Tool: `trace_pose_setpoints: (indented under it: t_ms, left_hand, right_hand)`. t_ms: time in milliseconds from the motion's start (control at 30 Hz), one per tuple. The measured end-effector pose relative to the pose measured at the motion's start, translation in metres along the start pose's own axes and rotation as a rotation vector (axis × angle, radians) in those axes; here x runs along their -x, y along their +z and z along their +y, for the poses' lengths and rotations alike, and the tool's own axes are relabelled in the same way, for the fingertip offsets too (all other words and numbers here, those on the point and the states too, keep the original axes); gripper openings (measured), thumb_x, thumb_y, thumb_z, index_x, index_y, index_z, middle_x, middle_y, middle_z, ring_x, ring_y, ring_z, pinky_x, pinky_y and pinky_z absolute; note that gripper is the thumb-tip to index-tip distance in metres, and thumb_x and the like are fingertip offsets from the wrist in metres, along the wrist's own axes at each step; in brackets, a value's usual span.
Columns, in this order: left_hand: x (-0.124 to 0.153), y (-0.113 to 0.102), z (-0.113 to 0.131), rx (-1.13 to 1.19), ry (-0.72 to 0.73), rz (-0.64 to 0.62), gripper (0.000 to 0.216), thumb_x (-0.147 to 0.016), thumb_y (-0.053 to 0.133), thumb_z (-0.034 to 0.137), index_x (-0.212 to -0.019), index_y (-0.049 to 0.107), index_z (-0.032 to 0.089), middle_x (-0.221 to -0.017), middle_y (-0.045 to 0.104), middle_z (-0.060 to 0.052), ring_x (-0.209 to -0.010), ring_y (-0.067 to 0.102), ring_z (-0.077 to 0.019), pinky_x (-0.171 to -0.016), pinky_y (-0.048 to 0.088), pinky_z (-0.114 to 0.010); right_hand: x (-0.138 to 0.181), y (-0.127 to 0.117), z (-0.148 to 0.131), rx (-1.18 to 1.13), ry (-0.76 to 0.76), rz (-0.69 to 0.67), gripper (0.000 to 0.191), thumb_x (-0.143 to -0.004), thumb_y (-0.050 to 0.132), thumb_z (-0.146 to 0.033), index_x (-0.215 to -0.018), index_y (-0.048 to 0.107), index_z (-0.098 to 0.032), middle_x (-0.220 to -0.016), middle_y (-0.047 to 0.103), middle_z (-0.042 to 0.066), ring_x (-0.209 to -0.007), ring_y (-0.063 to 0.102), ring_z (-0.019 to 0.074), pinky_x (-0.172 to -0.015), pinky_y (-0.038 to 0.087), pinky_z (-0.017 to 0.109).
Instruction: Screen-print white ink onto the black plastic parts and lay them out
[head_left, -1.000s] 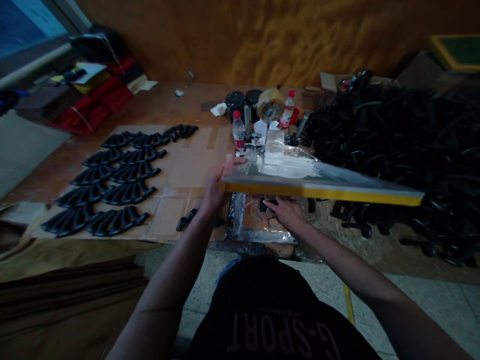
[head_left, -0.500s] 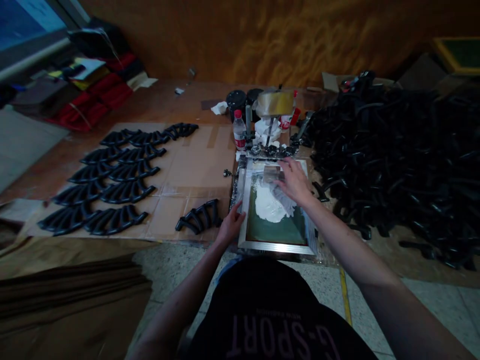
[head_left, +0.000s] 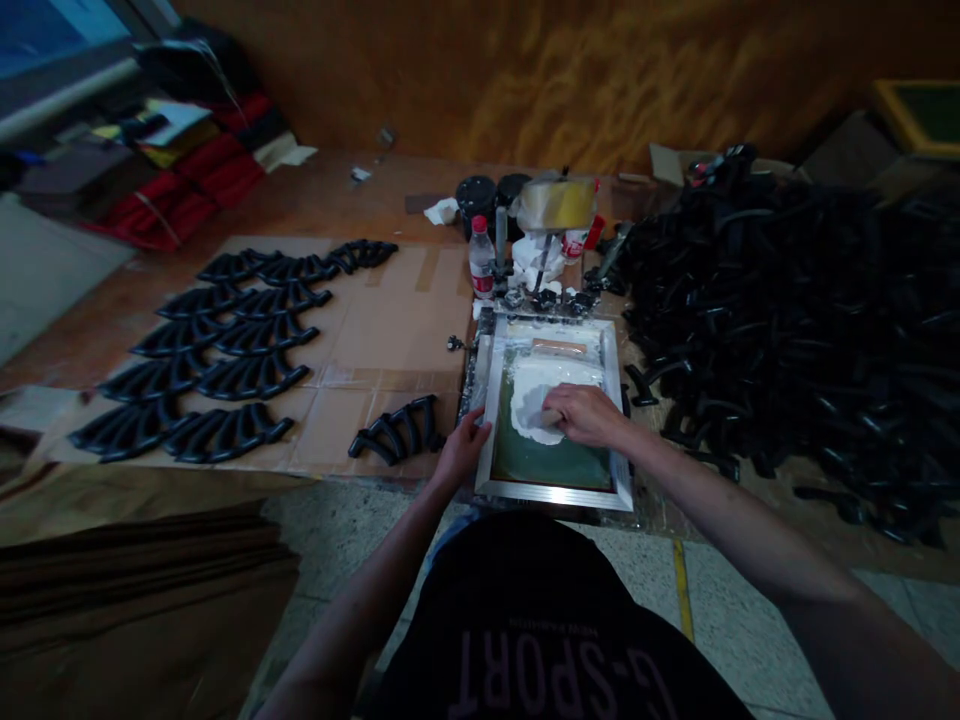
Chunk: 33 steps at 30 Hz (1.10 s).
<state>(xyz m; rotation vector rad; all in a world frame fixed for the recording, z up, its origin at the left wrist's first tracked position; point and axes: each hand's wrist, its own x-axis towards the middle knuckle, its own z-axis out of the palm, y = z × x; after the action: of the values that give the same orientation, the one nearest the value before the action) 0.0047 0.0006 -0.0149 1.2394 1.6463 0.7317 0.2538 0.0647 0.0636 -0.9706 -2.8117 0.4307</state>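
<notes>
A silkscreen frame with a silver metal rim lies in front of me, white ink pooled on its green mesh. My left hand grips the frame's left edge, thumb and fingers closed on it. Over the ink, my right hand is closed around a small squeegee with a light-coloured edge, largely hidden by the fingers. A second squeegee with a brown handle rests across the far end of the mesh.
Curved black handles lie in rows on cardboard at left, with a small group near my left hand. A large heap of black handles fills the right. Behind the frame stand a bottle, black tubs and clamps.
My right hand has moved from the far end of the screen toward me, over the ink. The brown-handled squeegee now lies uncovered at the far end. My left hand stays on the frame.
</notes>
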Motion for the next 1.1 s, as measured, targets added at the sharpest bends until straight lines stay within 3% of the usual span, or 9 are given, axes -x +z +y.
trace_pose_setpoints:
  t_ms: [133,267,500,600,700,800,900,1000,1100]
  left_hand:
    - [0.003,-0.001,0.007,0.080,-0.010,0.015,0.054,-0.086,0.057,0.042,-0.133,0.056,0.016,-0.068,0.057,0.002,-0.061,0.052,-0.0126,-0.059,0.042,-0.023]
    - [0.006,-0.003,0.013,0.127,-0.030,0.009,0.056,-0.083,0.060,0.044,-0.132,0.056,0.016,-0.065,0.056,0.003,-0.056,0.050,-0.0111,-0.053,0.039,-0.022]
    - [0.019,-0.030,0.056,0.304,0.031,-0.049,0.060,-0.083,0.060,0.050,-0.134,0.054,0.018,-0.063,0.056,0.004,-0.053,0.049,-0.0097,-0.048,0.036,-0.019]
    - [0.020,-0.044,0.095,0.312,0.163,0.059,0.048,-0.087,0.053,0.056,-0.108,0.070,0.015,-0.072,0.061,-0.001,-0.062,0.054,-0.0116,-0.053,0.041,-0.021]
    - [0.008,-0.052,0.134,0.389,0.355,0.114,0.048,-0.090,0.046,0.058,-0.101,0.070,0.018,-0.081,0.065,-0.003,-0.073,0.060,-0.0135,-0.061,0.047,-0.022]
    - [-0.012,-0.054,0.163,0.496,0.473,0.119,0.047,-0.092,0.043,0.057,-0.107,0.067,0.019,-0.087,0.067,-0.005,-0.079,0.063,-0.0147,-0.063,0.051,-0.024]
    - [-0.023,-0.049,0.171,0.545,0.447,0.180,0.049,-0.091,0.041,0.059,-0.110,0.064,0.019,-0.084,0.068,-0.005,-0.075,0.064,-0.0146,-0.057,0.051,-0.023]
    - [-0.012,-0.033,0.151,0.581,0.335,0.210,0.052,-0.090,0.042,0.061,-0.113,0.060,0.019,-0.087,0.069,-0.006,-0.073,0.064,-0.0135,-0.054,0.050,-0.020]
    - [0.016,-0.005,0.111,0.542,0.052,-0.066,0.056,-0.086,0.047,0.065,-0.107,0.062,0.016,-0.085,0.071,-0.008,-0.067,0.064,-0.0137,-0.050,0.048,-0.020]
  right_hand:
    - [0.007,0.019,-0.006,0.058,0.004,0.122,0.023,-0.078,0.054,-0.006,-0.095,0.065,-0.017,-0.093,0.065,0.009,-0.091,0.054,0.0222,-0.079,0.040,0.032]
    - [0.012,0.018,-0.007,0.003,-0.002,0.098,0.020,-0.082,0.056,-0.013,-0.098,0.067,-0.018,-0.091,0.067,0.007,-0.089,0.058,0.0209,-0.077,0.043,0.030]
    - [-0.046,-0.053,0.036,0.057,0.426,0.292,0.055,-0.090,0.059,-0.042,-0.142,0.048,-0.028,-0.112,0.069,0.007,-0.094,0.064,0.0228,-0.078,0.049,0.032]
    - [-0.023,-0.078,0.082,0.000,0.622,0.484,0.048,-0.095,0.050,-0.044,-0.137,0.054,-0.022,-0.098,0.071,0.007,-0.081,0.064,0.0208,-0.074,0.048,0.032]
    - [0.021,-0.075,0.118,-0.058,0.872,0.620,0.045,-0.099,0.036,-0.040,-0.123,0.062,-0.012,-0.093,0.070,0.012,-0.080,0.062,0.0199,-0.075,0.046,0.032]
    - [0.045,-0.034,0.109,-0.128,0.929,0.495,0.043,-0.098,0.039,-0.042,-0.106,0.067,-0.011,-0.095,0.069,0.014,-0.085,0.061,0.0218,-0.076,0.045,0.034]
    - [0.038,0.018,0.062,-0.112,0.710,0.264,0.033,-0.091,0.055,-0.046,-0.093,0.069,-0.016,-0.097,0.068,0.011,-0.093,0.060,0.0235,-0.082,0.045,0.033]
    - [0.021,0.047,0.020,0.056,0.557,0.052,0.026,-0.092,0.057,-0.039,-0.098,0.065,-0.015,-0.109,0.065,0.014,-0.107,0.056,0.0267,-0.090,0.041,0.035]
    - [0.010,0.044,0.003,0.057,0.616,-0.057,0.019,-0.096,0.048,-0.028,-0.105,0.060,-0.015,-0.104,0.066,0.015,-0.098,0.060,0.0242,-0.082,0.040,0.031]
